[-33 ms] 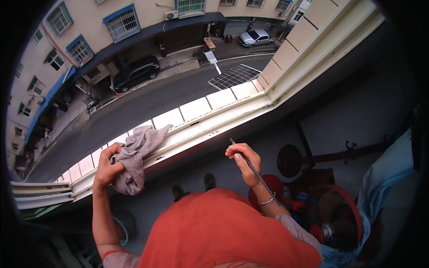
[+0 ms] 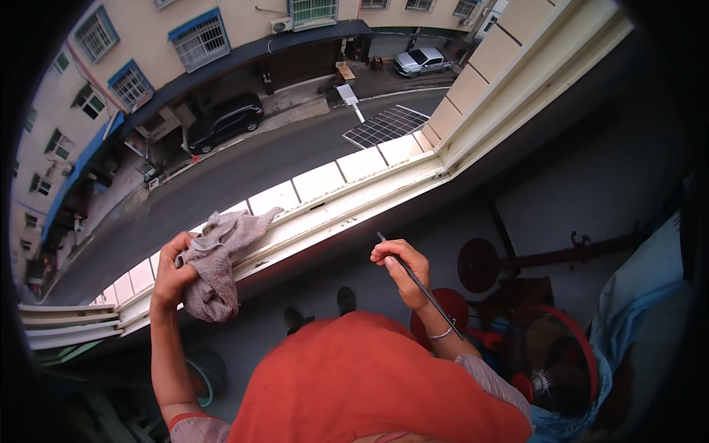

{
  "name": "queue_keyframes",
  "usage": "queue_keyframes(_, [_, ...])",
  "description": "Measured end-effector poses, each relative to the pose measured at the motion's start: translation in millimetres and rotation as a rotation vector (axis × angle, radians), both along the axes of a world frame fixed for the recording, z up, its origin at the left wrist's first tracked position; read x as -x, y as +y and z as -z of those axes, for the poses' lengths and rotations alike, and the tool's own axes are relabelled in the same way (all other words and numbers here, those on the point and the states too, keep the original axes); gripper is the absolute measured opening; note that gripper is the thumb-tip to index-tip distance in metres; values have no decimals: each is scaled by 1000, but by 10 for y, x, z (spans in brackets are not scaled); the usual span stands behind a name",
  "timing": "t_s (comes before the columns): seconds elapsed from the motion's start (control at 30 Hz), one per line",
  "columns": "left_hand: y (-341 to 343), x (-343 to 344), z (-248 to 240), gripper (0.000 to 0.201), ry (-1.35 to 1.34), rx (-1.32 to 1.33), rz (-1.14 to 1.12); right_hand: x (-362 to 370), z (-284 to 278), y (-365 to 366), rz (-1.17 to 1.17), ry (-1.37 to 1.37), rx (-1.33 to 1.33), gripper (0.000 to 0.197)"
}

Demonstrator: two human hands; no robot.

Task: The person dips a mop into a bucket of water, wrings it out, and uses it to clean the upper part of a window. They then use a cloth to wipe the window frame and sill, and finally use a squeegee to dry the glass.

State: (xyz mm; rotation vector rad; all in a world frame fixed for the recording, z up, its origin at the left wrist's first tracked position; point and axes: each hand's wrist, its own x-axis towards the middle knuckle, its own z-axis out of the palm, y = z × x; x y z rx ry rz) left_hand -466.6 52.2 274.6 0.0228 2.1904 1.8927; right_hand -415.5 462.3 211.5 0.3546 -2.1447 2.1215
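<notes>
A crumpled grey-brown cloth [image 2: 220, 258] lies over the white window track [image 2: 332, 212], with part of it hanging down on my side. My left hand [image 2: 174, 273] is closed on the cloth's left part, at the sill. Farther right, on the near side of the track, my right hand [image 2: 402, 272] is apart from the frame. Its fingers are pinched round a thin dark rod [image 2: 417, 280], which slants from a tip above the fingers back along my forearm; the kind of tool cannot be told. Dark specks and worn patches mark the track.
Outside the window lie pale sill tiles [image 2: 317, 182] and, far below, a street with a black car [image 2: 225, 122] and a silver pickup [image 2: 422, 62]. On the right stand a red-rimmed fan [image 2: 593, 362], a dark red stand [image 2: 480, 266] and light blue fabric [image 2: 642, 273]. A bucket [image 2: 204, 380] stands lower left.
My left hand and the cloth have shifted slightly to the left. My right hand with the rod is almost unmoved.
</notes>
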Motion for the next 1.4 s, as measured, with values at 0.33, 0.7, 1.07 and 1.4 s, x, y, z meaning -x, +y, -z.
queue_keyframes(0.33, [2220, 1277, -297, 49, -9, -560, 610, -376, 264, 449, 88, -211, -4, 20])
queue_keyframes(0.7, [3454, 1096, 155, 50, 909, 895, 750, -669, 378, 565, 268, -182, -165, 18])
queue_keyframes(1.07, [3982, 1534, 466, 15, 899, 921, 363, -816, 510, 565, 306, -144, -241, 17])
queue_keyframes(1.4, [3661, 1556, 380, 17, 945, 988, 672, -990, 478, 527, 273, -122, -322, 18])
